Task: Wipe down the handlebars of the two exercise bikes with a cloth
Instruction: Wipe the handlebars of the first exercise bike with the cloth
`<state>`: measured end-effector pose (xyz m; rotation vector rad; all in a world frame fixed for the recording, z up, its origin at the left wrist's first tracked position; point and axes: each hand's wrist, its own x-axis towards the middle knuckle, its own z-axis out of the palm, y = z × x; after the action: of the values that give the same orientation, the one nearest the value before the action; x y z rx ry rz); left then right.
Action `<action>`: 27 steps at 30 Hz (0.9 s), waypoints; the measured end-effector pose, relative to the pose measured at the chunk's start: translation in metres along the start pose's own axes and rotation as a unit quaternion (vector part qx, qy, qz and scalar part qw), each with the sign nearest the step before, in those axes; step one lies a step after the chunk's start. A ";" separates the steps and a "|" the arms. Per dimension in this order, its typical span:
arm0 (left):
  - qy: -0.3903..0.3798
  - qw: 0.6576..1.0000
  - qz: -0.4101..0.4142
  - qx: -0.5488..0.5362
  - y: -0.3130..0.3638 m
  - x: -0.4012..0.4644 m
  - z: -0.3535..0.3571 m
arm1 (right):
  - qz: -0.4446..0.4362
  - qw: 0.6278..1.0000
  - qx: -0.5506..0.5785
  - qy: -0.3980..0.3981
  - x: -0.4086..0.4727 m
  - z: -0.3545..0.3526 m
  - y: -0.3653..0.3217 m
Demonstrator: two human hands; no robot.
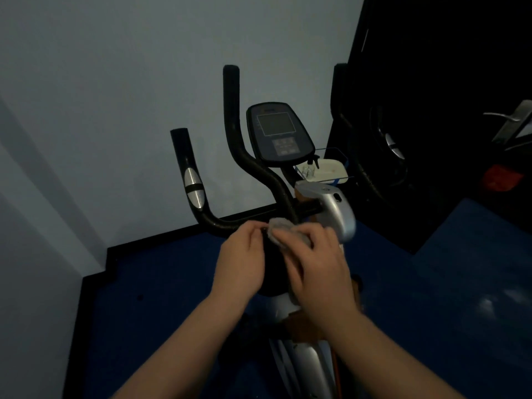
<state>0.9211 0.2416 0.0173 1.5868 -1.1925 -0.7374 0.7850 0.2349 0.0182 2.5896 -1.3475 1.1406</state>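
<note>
The handlebars (253, 165) are black, with a silver oval patch crossed by a black band on the left grip, and the cloth (280, 230) is grey. The console (279, 133) is dark with a grey screen, the bike's housing (336, 211) silver, the floor (172, 283) deep blue and the wall (115, 96) pale blue-grey.

Both forearms were bare to the frame edge; no sleeve showed. The left hand (240, 256), at 6 o'clock, and the right hand (318, 263) carried no glove, ring or watch.
</note>
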 end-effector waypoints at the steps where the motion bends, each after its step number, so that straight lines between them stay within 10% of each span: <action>1: 0.008 1.000 0.008 0.010 -0.001 -0.002 0.000 | -0.004 1.000 0.013 0.008 -0.006 -0.002 0.002; 9: 0.052 0.997 0.031 0.042 -0.004 -0.009 0.001 | 0.135 0.980 0.108 -0.100 0.045 0.014 -0.006; 13: 0.070 0.997 0.014 0.018 -0.007 -0.009 0.004 | 0.186 0.979 0.087 -0.020 -0.004 0.003 -0.002; 27: 0.079 0.971 -0.093 -0.207 -0.003 -0.006 0.006 | 0.112 0.992 0.046 -0.017 0.005 0.008 0.003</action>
<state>0.9146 0.2454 0.0122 1.3844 -0.7210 -0.8966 0.7898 0.2270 0.0145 2.5822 -1.6684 1.2195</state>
